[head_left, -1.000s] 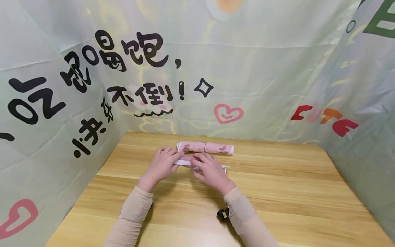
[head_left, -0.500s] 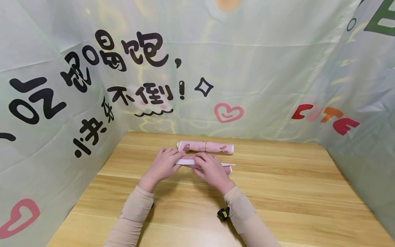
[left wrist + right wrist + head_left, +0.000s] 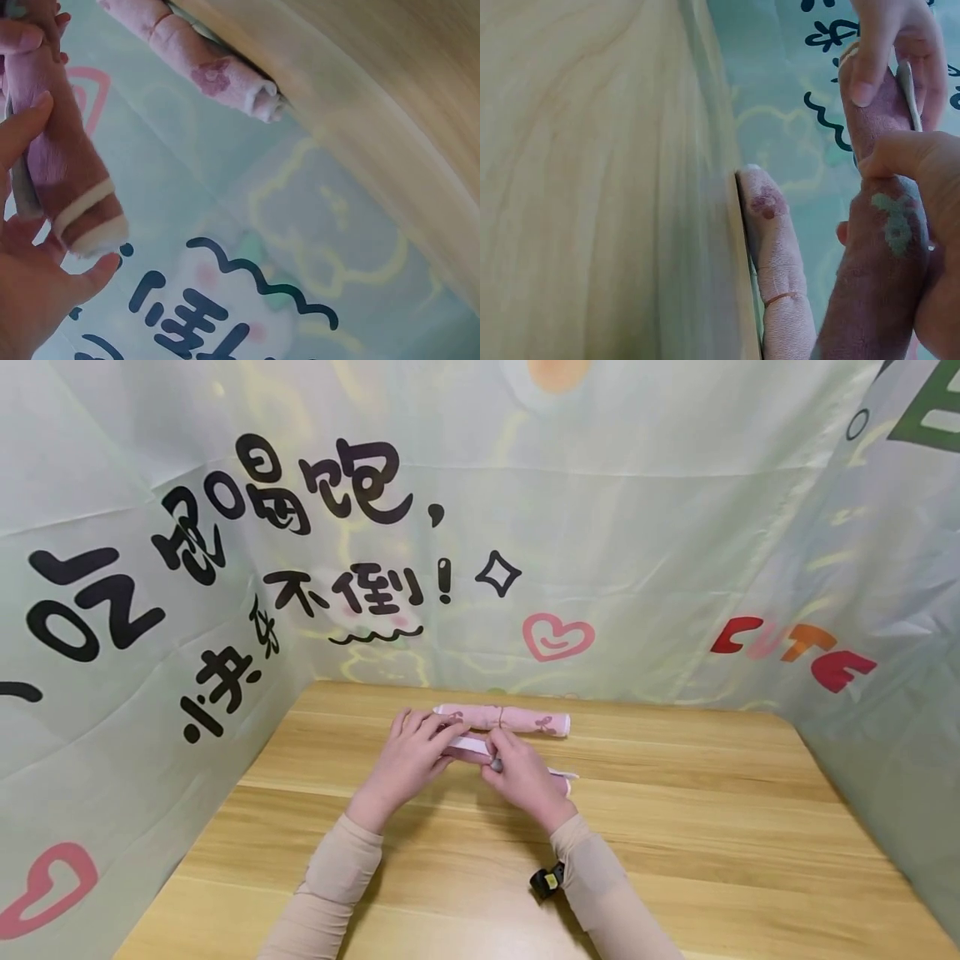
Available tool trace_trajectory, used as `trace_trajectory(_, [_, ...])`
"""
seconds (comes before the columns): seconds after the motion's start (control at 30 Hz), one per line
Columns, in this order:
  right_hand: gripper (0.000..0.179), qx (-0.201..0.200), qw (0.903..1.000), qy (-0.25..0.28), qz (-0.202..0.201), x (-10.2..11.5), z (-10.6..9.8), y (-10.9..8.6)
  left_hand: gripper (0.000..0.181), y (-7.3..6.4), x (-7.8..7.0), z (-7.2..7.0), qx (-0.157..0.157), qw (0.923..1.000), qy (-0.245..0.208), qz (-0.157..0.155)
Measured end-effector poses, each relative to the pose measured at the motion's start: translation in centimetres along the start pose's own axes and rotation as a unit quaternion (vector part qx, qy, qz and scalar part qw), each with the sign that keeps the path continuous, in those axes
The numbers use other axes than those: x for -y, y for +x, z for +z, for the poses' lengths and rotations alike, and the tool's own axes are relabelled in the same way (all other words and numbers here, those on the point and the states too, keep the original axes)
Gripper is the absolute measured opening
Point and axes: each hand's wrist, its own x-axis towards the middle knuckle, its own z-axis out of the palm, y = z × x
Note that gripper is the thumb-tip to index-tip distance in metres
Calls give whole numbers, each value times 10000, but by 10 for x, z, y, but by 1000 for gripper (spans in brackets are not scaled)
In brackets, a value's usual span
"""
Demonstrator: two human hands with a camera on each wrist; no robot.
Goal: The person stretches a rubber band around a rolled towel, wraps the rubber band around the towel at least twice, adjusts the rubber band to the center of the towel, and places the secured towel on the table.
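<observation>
A pink towel (image 3: 468, 748) rolled into a tube, with a white edge strip, is held between my two hands. My left hand (image 3: 405, 758) grips its left part; in the left wrist view the thumb and fingers lie around the roll near its white-striped end. My right hand (image 3: 527, 774) holds the middle, thumb and fingers curled round it, beside a pale green pattern visible in the right wrist view. The roll's right end pokes out past that hand. Just behind lies a second rolled pink towel (image 3: 517, 719) with darker print, bound at its middle by a thin band.
Both hands work over a wooden table (image 3: 697, 827). Printed cloth walls (image 3: 637, 568) with lettering and hearts rise at the back and on both sides. A small black device (image 3: 546, 882) sits by the right wrist.
The held roll has tilted, its right end now lower and nearer me. My right hand has closed more tightly round its middle; my left hand has shifted slightly right. The banded towel stays put.
</observation>
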Motion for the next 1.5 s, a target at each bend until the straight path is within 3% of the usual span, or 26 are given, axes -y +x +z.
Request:
trace_trajectory(0.23, [34,200,9948,854,513,1,-4,2,58,1,-2,7,-263,9991,273,194])
trace_trajectory(0.4, [34,309,9872,1400,702,2,-5,2,58,0,-1,11,-421,9981,420,167])
trace_trajectory(0.57, [33,413,9768,1905,888,2,-7,1,51,-1,1,11,-495,9977,441,104])
trace_trajectory(0.67, [33,462,9756,1985,812,2,-7,1,44,0,3,9,-471,9979,438,122])
trace_trajectory(0.87, [32,292,9848,1711,110,0,-4,2,37,-2,9,7,-318,9991,283,86])
trace_trajectory(1.03, [16,91,9872,1490,-554,-2,-3,3,30,-5,12,4,-78,9999,92,-74])
trace_trajectory(1.17, [9,142,9888,1216,-851,-4,-3,2,29,-7,13,1,175,9996,87,-218])
trace_trajectory(1.5, [39,329,9939,-20,-1056,-5,-1,0,31,-6,18,-4,568,9979,90,-304])
